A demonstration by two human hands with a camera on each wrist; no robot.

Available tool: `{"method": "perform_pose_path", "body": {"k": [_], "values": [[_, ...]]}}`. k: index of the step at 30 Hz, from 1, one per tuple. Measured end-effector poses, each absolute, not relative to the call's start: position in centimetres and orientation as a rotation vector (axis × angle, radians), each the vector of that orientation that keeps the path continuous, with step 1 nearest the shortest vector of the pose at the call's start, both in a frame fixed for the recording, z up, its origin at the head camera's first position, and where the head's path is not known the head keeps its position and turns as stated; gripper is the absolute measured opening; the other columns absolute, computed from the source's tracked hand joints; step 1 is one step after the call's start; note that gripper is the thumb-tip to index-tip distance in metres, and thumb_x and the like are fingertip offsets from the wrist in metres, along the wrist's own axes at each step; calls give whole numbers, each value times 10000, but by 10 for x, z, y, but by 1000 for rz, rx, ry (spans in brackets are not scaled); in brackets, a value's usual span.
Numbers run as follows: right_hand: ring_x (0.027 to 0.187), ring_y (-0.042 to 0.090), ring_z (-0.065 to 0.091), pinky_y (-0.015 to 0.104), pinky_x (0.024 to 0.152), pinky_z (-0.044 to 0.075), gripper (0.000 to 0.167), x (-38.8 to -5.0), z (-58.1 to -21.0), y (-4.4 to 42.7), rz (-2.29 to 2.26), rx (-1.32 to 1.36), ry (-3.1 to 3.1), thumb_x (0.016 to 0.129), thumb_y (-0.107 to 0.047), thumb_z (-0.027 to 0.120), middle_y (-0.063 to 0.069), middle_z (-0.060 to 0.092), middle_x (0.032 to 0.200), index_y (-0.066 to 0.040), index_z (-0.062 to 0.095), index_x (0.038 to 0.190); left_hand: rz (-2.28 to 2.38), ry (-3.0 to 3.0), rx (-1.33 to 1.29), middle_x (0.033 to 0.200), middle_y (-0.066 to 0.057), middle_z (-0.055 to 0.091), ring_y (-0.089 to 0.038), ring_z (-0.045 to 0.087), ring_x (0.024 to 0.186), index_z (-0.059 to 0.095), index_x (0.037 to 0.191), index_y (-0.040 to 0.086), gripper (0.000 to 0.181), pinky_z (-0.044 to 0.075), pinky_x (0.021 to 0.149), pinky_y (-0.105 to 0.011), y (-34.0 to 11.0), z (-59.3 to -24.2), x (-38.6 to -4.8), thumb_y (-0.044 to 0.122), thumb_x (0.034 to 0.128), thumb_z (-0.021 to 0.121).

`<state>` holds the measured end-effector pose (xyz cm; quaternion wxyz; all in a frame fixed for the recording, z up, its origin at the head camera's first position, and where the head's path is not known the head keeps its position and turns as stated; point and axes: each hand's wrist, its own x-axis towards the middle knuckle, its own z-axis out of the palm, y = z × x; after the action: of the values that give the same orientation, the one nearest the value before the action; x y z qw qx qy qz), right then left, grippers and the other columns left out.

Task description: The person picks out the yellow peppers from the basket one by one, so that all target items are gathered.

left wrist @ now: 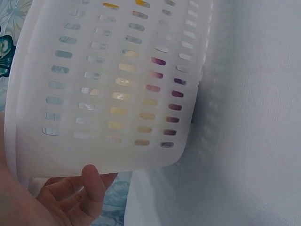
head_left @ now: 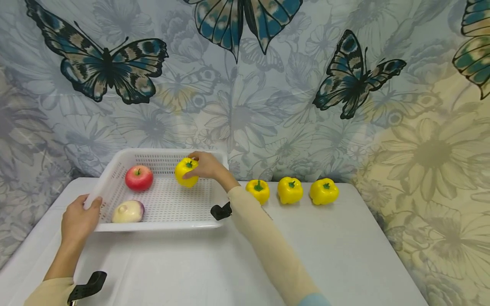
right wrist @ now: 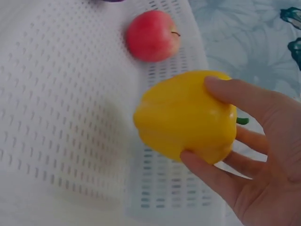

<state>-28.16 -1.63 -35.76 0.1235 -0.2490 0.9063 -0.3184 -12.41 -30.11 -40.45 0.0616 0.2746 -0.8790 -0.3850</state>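
My right hand [head_left: 206, 165] grips a yellow bell pepper [head_left: 185, 173] by its stem end, over the back right part of a white perforated basket [head_left: 164, 226]. In the right wrist view the pepper [right wrist: 183, 117] lies between thumb and fingers, its green stem poking out near the palm. My left hand [head_left: 79, 217] holds the basket's left end by the rim, and in the left wrist view its fingers [left wrist: 94, 186] curl at the basket's corner. Inside the basket are a red apple [head_left: 139, 178] and, nearer the front, a pale round vegetable with purple edges [head_left: 128, 211].
Right of the basket, three more yellow bell peppers stand in a row on the white table [head_left: 306, 246]: a near one [head_left: 258, 191] partly behind my right sleeve, a middle one [head_left: 289, 190] and a far right one [head_left: 324, 191]. A butterfly-patterned wall [head_left: 245, 114] rises behind the table.
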Motion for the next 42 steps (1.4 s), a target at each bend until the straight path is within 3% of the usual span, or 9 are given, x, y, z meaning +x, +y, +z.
{"method": "perform_pose_path", "body": {"k": [2, 24, 33, 39, 42], "values": [[1128, 211, 583, 243, 918, 471, 690, -279, -353, -13, -902, -769, 2668, 795, -302, 819, 105, 596, 1331, -68, 537, 1379, -1163, -2657, 831, 1385, -413, 385, -573, 399, 1242, 298, 1447, -126, 594, 330, 988, -642, -301, -404, -124, 315, 1050, 320], [1187, 196, 560, 274, 982, 447, 712, -258, -321, 20, -949, -969, 2745, 792, -263, 834, 64, 557, 1402, -55, 522, 1397, -1188, -2643, 848, 1388, -410, 384, -563, 409, 1232, 289, 1452, -128, 595, 348, 967, -634, -301, -406, -120, 308, 1048, 323], [1319, 226, 482, 343, 1092, 362, 699, -246, -314, 49, -941, -1054, 2814, 799, -277, 828, 64, 554, 1408, -56, 529, 1390, -1175, -2654, 821, 1385, -411, 386, -569, 404, 1238, 298, 1449, -125, 592, 333, 983, -641, -299, -408, -123, 310, 1048, 328], [1310, 216, 489, 338, 1067, 392, 680, -241, -311, 70, -977, -1080, 2817, 808, -256, 821, 55, 549, 1412, -56, 528, 1389, -1169, -2660, 811, 1382, -411, 390, -566, 409, 1232, 301, 1448, -123, 593, 337, 974, -640, -301, -408, -124, 313, 1047, 331], [1301, 219, 490, 341, 992, 466, 670, -239, -308, 79, -989, -1090, 2792, 817, -236, 815, 57, 534, 1423, -57, 522, 1392, -1163, -2656, 817, 1381, -413, 388, -566, 409, 1231, 295, 1452, -122, 595, 338, 969, -641, -302, -407, -123, 314, 1048, 331]]}}
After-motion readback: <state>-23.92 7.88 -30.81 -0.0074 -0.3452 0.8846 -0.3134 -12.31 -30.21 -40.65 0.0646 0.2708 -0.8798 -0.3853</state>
